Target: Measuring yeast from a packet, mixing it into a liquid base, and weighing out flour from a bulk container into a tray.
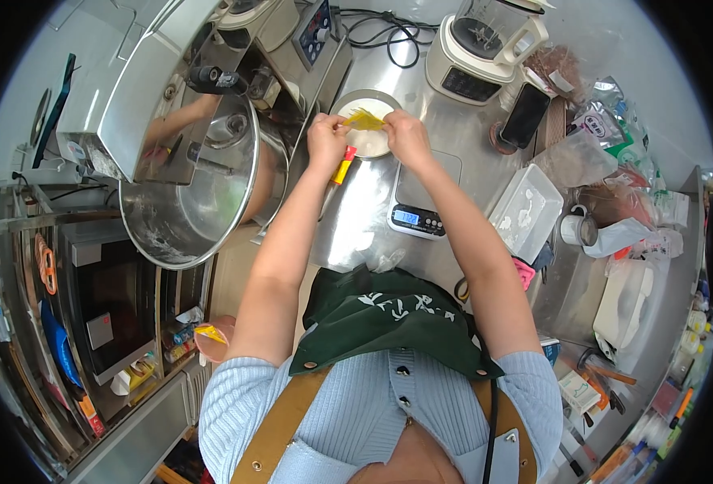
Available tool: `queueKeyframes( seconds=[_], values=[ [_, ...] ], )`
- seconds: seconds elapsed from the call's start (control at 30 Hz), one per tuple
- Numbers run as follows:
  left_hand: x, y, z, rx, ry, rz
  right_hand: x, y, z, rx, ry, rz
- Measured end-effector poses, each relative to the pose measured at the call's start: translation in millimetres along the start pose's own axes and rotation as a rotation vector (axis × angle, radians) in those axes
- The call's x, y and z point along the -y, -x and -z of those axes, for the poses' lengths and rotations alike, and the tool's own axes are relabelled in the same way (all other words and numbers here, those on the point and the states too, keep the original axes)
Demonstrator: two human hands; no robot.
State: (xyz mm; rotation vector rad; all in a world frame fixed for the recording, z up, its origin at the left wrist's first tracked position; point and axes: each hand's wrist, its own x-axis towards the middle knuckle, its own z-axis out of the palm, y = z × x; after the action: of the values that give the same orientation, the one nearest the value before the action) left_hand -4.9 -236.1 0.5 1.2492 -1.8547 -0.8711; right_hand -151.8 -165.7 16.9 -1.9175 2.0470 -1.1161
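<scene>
My left hand (327, 143) and my right hand (408, 139) are closed on the two ends of a small yellow packet (364, 121), stretched between my fingertips. The packet looks thin and crinkled; I cannot tell whether it is torn. It is above a round metal bowl (343, 104) with white contents. Close beside my left hand is a red and yellow packet (343, 166) at the bowl's near edge. A kitchen scale (417, 219) with a lit blue display sits below my right wrist, its plate partly covered by my forearm.
To the left stands a large mixer with a wide steel bowl (187, 202). A cream blender (471, 60) is at the back, with a dark phone (526, 114) propped near it. On the right are a white tray (524, 210), a metal cup (578, 228) and several plastic bags.
</scene>
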Motion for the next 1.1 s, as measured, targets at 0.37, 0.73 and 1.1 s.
queueKeyframes(
  seconds=[0.37, 0.73, 1.1],
  values=[
    [-5, 3, -7, 0.016, -0.024, -0.023, 2, -1, -1, -0.022, -0.016, 0.028],
    [-1, 0, -1, 0.047, -0.049, -0.015, -5, 0, 3, 0.008, 0.009, -0.045],
    [-4, 1, -2, 0.031, -0.042, -0.035, 0, 0, 3, 0.009, 0.011, -0.035]
  ],
)
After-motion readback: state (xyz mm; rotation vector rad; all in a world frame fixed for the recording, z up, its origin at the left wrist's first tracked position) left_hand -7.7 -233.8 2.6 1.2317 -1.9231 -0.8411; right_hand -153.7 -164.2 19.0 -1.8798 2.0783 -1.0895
